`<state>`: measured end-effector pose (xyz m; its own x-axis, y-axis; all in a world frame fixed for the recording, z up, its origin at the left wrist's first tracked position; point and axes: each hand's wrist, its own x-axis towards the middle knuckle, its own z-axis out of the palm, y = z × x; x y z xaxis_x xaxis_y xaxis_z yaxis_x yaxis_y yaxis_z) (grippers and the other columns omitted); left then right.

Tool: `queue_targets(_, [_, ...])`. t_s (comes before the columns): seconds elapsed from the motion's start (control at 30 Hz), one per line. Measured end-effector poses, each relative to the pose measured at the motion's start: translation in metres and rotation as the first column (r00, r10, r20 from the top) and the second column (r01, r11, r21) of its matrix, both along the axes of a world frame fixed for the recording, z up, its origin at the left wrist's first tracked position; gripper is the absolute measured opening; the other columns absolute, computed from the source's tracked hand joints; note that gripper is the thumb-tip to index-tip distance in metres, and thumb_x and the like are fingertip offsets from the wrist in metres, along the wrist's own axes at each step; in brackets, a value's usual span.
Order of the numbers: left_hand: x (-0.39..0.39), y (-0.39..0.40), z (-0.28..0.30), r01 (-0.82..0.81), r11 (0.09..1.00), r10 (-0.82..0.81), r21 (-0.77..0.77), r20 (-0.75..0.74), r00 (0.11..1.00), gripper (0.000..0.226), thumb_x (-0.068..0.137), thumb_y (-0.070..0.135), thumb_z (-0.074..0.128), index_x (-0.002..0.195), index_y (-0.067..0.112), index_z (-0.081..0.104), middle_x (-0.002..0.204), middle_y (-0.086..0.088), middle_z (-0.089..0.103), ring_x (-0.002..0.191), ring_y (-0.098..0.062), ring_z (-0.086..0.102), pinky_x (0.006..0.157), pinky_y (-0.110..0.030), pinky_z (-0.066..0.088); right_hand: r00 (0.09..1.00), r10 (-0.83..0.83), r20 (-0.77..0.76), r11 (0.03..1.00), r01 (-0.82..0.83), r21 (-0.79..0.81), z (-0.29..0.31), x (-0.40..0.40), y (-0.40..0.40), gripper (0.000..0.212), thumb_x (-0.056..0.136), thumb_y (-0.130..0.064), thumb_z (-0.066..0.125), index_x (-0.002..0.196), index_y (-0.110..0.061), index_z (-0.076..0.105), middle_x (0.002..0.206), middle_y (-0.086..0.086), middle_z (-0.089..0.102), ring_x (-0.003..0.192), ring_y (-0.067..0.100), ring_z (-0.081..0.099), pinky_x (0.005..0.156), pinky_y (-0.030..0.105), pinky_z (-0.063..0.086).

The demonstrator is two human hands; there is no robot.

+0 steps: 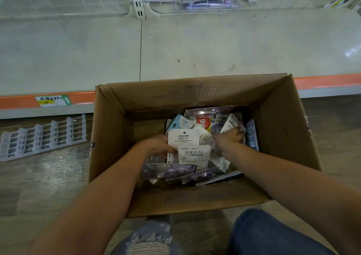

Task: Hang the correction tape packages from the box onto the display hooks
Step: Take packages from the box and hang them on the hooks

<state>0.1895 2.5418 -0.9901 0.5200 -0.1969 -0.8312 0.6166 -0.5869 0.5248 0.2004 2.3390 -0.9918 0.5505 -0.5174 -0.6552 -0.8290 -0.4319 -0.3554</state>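
Both hands are reaching into the cardboard box (pixel 283 117): left hand (pixel 160 145) is pinching a white correction tape package (pixel 183 138), right hand (pixel 229 136) is gripping another package (pixel 231 122).

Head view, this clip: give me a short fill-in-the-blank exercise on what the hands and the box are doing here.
1. Both hands reach into an open ____ box that stands on the floor.
2. The left hand grips a white package printed with the brand name ____.
3. The right hand is among the loose packages on the ____ side of the box.
4. The edge strip of the bottom shelf is coloured ____.

Missing words: cardboard; JINUO; right; orange
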Motion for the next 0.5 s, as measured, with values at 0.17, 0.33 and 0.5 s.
queue_targets(0.17, [0.0, 0.0, -0.005, 0.198, 0.98, -0.198, 0.02, 0.001, 0.98, 0.043, 0.082, 0.007, 0.071, 0.122, 0.017, 0.057, 0.12, 0.0, 0.063, 0.104, -0.015, 0.06, 0.084, -0.028, 0.054, 0.94, -0.342, 0.006, 0.864, 0.312, 0.395, -0.052, 0.027, -0.033, 0.078, 0.043, -0.021, 0.063, 0.117, -0.026, 0.039, 0.111, 0.012, 0.045, 0.099, 0.029, 0.052, 0.077, 0.045, 0.048])
queue_targets(0.33, [0.0, -0.007, -0.003, 0.215, 0.972, -0.225, 0.092, 0.12, 0.967, 0.039, 0.082, 0.008, 0.069, 0.119, 0.015, 0.061, 0.117, -0.004, 0.065, 0.105, -0.021, 0.062, 0.09, -0.037, 0.054, 0.94, -0.338, 0.053, 0.861, 0.286, 0.42, -0.025, 0.021, -0.028, 0.05, 0.084, -0.023, 0.056, 0.131, -0.013, 0.042, 0.122, 0.018, 0.056, 0.104, 0.036, 0.06, 0.074, 0.049, 0.056])
queue_targets(0.5, [-0.001, -0.015, 0.003, 0.128, 0.992, -0.127, 0.009, 0.174, 0.976, 0.035, 0.087, 0.017, 0.068, 0.121, 0.018, 0.06, 0.12, -0.002, 0.062, 0.103, -0.02, 0.06, 0.081, -0.032, 0.054, 0.986, -0.158, 0.059, 0.935, 0.131, 0.33, 0.007, 0.013, -0.016, 0.083, 0.077, -0.017, 0.068, 0.146, -0.008, 0.023, 0.143, 0.02, 0.04, 0.126, 0.04, 0.045, 0.102, 0.052, 0.042])
